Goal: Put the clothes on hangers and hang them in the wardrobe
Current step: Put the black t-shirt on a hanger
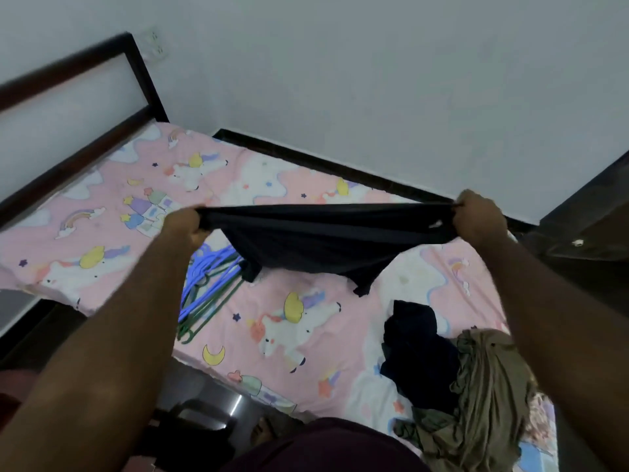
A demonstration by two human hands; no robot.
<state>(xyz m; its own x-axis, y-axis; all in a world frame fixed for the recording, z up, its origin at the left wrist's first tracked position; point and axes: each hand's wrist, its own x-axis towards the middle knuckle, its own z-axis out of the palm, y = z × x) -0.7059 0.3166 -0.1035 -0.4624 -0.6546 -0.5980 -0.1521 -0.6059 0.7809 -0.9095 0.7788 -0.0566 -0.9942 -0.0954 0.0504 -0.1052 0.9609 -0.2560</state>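
Observation:
A black garment (pixel 326 240) hangs stretched out in the air over the bed. My left hand (pixel 185 224) grips its left end and my right hand (pixel 476 216) grips its right end, both with fingers curled round the cloth. Below it, on the sheet, lies a heap of blue and green plastic hangers (pixel 207 284). Near the bed's front right corner sits a pile of clothes: a dark navy piece (pixel 418 349) and an olive-brown piece (pixel 486 386).
The bed (pixel 112 206) carries a pink unicorn sheet and has a dark frame with a headboard at the left. A pale wall stands behind it. A dark piece of furniture (pixel 592 226) stands at the right edge. A stool (pixel 200 413) is on the floor in front.

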